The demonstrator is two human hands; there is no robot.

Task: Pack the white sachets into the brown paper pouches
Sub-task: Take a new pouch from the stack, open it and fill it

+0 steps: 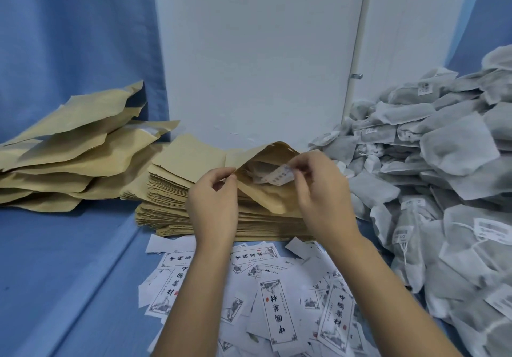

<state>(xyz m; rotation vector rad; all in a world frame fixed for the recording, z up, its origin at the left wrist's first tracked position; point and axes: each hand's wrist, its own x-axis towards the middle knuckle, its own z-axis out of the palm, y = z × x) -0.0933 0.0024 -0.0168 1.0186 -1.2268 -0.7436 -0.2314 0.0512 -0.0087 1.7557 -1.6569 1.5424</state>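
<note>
While left hand is pinching left lip of open brown pouch, lying atop flat stack, right hand is pinching printed slip at mouth, fingers curled. Inside, white sachet is sitting: probably light, soft, limp, best gripped by edge. Pouch paper is looking thin, crease-prone.

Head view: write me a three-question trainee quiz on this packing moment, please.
1. True or false: the left hand pinches the edge of the open pouch.
2. What does the right hand pinch at the pouch's mouth? A) a printed slip B) scissors C) a pen
3. Fill in: the pile of white sachets lies on the person's ____ side.
Key: 1 true; 2 A; 3 right.
</note>
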